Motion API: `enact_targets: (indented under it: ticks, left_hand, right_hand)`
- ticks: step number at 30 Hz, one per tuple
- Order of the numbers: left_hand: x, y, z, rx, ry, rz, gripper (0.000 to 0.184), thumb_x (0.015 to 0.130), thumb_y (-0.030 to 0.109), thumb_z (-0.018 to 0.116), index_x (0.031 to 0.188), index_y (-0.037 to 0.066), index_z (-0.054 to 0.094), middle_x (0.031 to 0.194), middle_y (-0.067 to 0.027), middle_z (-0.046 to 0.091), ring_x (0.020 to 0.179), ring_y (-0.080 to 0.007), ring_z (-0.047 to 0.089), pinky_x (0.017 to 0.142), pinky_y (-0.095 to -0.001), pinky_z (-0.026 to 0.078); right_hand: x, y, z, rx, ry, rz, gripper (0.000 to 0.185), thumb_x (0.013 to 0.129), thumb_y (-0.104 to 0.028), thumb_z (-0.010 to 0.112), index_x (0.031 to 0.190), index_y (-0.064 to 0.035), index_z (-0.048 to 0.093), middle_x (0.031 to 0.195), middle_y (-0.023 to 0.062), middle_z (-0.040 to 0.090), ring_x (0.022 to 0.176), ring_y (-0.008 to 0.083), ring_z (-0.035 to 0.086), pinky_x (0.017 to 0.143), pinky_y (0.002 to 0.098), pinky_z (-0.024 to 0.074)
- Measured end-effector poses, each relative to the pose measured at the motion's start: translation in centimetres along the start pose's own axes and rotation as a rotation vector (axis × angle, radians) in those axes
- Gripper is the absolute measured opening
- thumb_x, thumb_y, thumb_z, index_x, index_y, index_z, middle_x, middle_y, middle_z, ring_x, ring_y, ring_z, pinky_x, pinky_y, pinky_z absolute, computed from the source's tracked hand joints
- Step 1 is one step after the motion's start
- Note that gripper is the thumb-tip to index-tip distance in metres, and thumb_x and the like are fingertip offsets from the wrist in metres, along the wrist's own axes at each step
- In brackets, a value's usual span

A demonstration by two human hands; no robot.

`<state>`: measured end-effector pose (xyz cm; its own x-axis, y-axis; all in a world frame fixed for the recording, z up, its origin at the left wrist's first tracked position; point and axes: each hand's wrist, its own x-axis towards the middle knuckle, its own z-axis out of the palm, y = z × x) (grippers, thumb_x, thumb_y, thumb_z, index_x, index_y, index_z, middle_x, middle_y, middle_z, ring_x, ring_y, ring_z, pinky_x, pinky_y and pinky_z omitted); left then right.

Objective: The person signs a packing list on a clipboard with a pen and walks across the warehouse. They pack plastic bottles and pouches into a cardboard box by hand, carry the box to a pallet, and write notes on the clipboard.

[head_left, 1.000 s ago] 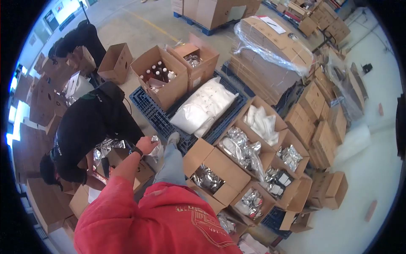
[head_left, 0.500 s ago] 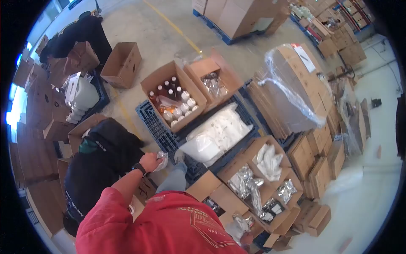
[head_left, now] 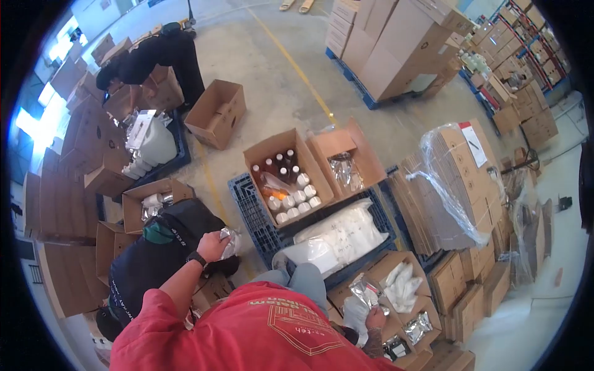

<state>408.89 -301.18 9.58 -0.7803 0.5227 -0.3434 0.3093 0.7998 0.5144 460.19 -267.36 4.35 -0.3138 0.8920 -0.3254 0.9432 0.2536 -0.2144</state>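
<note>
My left hand [head_left: 212, 246], with a dark watch on the wrist, is closed on a crinkled silvery pouch [head_left: 231, 243]. It is held out in front of a bent-over person in a black jacket [head_left: 164, 247]. At the lower right, my right hand [head_left: 375, 319] is over an open carton [head_left: 396, 260] of packets. Its fingers appear closed on a silver foil pouch [head_left: 366, 290], with a clear plastic bag [head_left: 355, 314] beside it. White packets [head_left: 400, 288] and another foil pouch [head_left: 419, 328] lie in the carton's compartments.
A blue pallet [head_left: 241, 190] in front bears a carton of bottles [head_left: 272, 213], a carton with foil pouches [head_left: 356, 143] and a white plastic-wrapped bundle [head_left: 339, 238]. Flattened cartons [head_left: 445, 191] are stacked at right. Another person in black [head_left: 179, 59] bends over boxes at far left.
My view has shifted, so the pallet and boxes sit lower and further right. My right hand has moved forward over the packet carton. My left hand still holds its pouch.
</note>
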Motion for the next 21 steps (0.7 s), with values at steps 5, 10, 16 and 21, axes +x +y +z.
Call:
enact_targets:
  ticks: [5, 10, 16, 21]
  left_hand:
    - [-2.4, -0.8, -1.8, -0.093, 0.031, -0.027, 0.034, 0.086, 0.032, 0.059, 0.083, -0.001, 0.065, 0.075, -0.0248, 0.062, 0.073, -0.0411, 0.062, 0.064, -0.0446, 0.049]
    - [-4.9, 0.3, -3.7, -0.142, 0.065, -0.042, 0.034, 0.086, 0.032, 0.06, 0.085, -0.002, 0.065, 0.073, -0.0248, 0.061, 0.072, -0.0402, 0.062, 0.063, -0.0434, 0.049]
    - [-6.8, 3.2, -6.3, -0.304, 0.186, -0.12, 0.028, 0.084, 0.026, 0.064, 0.088, -0.001, 0.066, 0.073, -0.0235, 0.062, 0.069, -0.0378, 0.063, 0.06, -0.0391, 0.048]
    - [-5.8, 4.0, -8.9, -0.412, 0.232, -0.161, 0.027, 0.084, 0.026, 0.064, 0.086, -0.001, 0.066, 0.072, -0.0234, 0.061, 0.069, -0.0396, 0.061, 0.058, -0.0396, 0.047]
  right_hand:
    - [4.7, -2.1, 3.2, -0.129, -0.116, -0.11, 0.038, 0.091, -0.034, 0.041, 0.093, -0.0042, 0.064, 0.094, 0.0232, 0.064, 0.089, 0.0422, 0.061, 0.079, 0.0507, 0.047]
    - [6.8, -6.2, 4.6, -0.233, -0.319, -0.117, 0.044, 0.092, -0.034, 0.038, 0.098, 0.0, 0.065, 0.101, 0.0235, 0.064, 0.095, 0.0414, 0.06, 0.085, 0.0495, 0.0463]
    - [10.8, -9.4, 5.5, -0.447, -0.485, -0.252, 0.045, 0.091, -0.034, 0.038, 0.096, 0.0005, 0.066, 0.102, 0.0232, 0.064, 0.097, 0.0404, 0.06, 0.088, 0.0478, 0.0461]
    - [15.6, -12.3, 4.7, -0.307, -0.391, -0.357, 0.041, 0.09, -0.034, 0.043, 0.092, -0.0009, 0.066, 0.097, 0.0226, 0.064, 0.092, 0.041, 0.061, 0.081, 0.0489, 0.0474]
